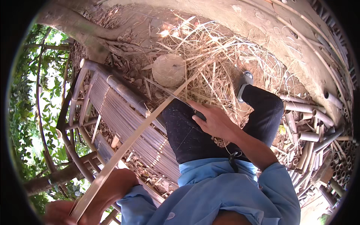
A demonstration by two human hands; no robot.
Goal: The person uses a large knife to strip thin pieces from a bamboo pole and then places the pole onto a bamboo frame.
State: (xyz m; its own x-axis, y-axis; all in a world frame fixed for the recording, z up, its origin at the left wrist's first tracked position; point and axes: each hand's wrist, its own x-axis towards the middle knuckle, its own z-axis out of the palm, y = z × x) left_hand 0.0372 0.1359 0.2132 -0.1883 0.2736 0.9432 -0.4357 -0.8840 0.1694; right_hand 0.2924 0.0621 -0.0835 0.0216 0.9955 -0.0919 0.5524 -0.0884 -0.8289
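Note:
A long, flat bamboo strip (129, 144) runs slantwise from the lower left up to the middle, across my thigh. At its near end my left hand (62, 212) is closed around it, partly lost in the dark rim of the picture. In my right hand (215, 119) is a knife (159, 87), gripped by its dark handle with the index finger stretched along it. The thin blade points up and left and crosses the strip above my knee; whether it lies over or under the strip I cannot tell clearly.
To the left stands a slatted bamboo bench (127, 116). Thin shavings (221, 60) heap on the ground ahead, beside a round stump (168, 70). Cut bamboo pieces (309, 137) pile up at the right, below an earthen bank (292, 48). A tree trunk (93, 37) rises far left.

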